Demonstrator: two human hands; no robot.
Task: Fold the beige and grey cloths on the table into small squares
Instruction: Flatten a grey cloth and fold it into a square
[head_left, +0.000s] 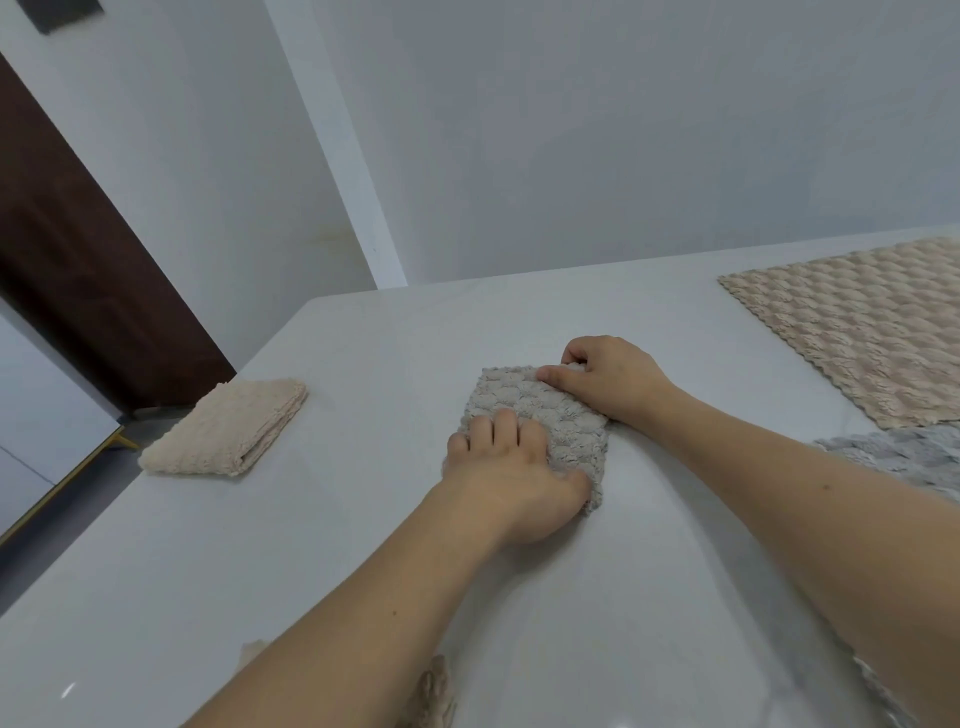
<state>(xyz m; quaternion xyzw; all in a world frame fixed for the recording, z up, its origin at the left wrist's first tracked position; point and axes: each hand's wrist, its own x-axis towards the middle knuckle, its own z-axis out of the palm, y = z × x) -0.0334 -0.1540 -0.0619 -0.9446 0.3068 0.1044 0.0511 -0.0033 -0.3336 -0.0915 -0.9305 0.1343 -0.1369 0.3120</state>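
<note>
Left hand (511, 467) lies flat, pressing the grey cloth (540, 415); right hand (608, 376) pinches its far corner with curled fingers.

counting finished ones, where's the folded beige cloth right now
In the head view the folded beige cloth lies at the table's left edge, apart and left of the grey cloth under both hands.
</note>
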